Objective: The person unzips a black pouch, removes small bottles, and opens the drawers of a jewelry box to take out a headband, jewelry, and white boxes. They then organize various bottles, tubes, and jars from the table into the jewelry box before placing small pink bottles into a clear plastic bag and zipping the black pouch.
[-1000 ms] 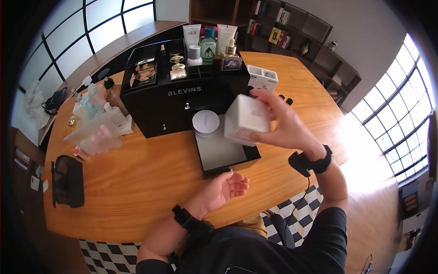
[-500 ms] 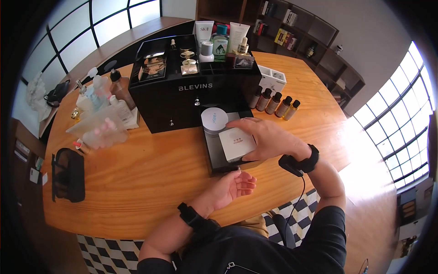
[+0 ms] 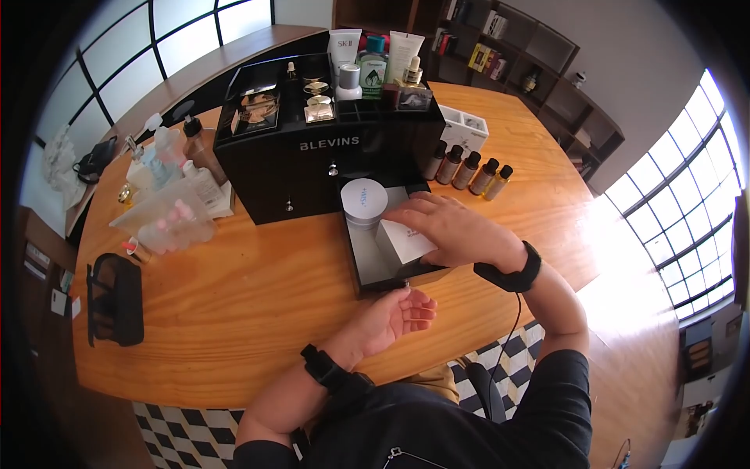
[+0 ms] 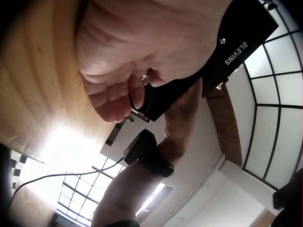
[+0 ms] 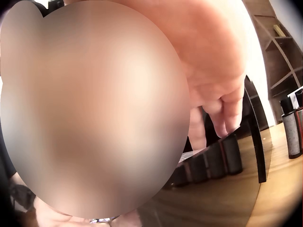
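In the head view, a drawer (image 3: pixel 370 270) stands pulled out from a black BLEVINS cabinet (image 3: pixel 269 176). A round white jar (image 3: pixel 364 197) sits at its back left. My right hand (image 3: pixel 461 232) holds a white box (image 3: pixel 402 245) beside the jar, low inside the drawer, with the fingers over its top and the thumb at its near side. My left hand (image 3: pixel 388 316) is palm up at the drawer front. Its fingers are loosely bent, with the silver knob (image 4: pixel 145 79) right by the thumb and index finger. Blur hides much of the right wrist view.
Several small dark-capped bottles (image 3: pixel 470 170) stand right of the drawer, before a white holder (image 3: pixel 464 127). Tubes and cosmetics top the cabinet. At left are pump bottles, a clear bag (image 3: pixel 166 223) and a black case (image 3: pixel 116 301). A cable (image 3: pixel 512 336) hangs from my right wrist.
My right hand has brought the white box from above the drawer down into it, and the box sits lower now than half a second ago. My left hand has stayed by the knob.
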{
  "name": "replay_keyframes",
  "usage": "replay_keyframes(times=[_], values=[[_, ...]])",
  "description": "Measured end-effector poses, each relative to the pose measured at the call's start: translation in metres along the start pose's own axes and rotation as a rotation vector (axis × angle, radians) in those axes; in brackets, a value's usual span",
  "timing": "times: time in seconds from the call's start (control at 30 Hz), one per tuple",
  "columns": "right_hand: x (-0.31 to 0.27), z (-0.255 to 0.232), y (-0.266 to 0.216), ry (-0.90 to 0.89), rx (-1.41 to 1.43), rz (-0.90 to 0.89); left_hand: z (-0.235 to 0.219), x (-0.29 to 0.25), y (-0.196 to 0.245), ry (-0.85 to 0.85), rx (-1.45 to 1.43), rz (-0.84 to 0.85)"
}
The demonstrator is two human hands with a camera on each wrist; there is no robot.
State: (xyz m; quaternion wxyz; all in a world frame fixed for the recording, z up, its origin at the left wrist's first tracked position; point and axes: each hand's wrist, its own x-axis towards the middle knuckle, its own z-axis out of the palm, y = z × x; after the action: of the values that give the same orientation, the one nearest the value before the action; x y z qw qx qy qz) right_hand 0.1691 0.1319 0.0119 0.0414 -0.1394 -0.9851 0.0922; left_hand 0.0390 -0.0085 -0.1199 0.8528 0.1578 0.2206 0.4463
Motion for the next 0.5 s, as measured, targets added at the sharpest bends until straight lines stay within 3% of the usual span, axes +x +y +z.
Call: replay_keyframes(times=[0.27,0.5], values=[[0.007,0.002,-0.003,-0.025,0.020,-0.022,0.000,0.000,0.000,0.001,0.003,-0.003],[0.011,0.013,-0.011,0.067,-0.163,0.108,0.001,0.000,0.000,-0.002,0.024,-0.006]])
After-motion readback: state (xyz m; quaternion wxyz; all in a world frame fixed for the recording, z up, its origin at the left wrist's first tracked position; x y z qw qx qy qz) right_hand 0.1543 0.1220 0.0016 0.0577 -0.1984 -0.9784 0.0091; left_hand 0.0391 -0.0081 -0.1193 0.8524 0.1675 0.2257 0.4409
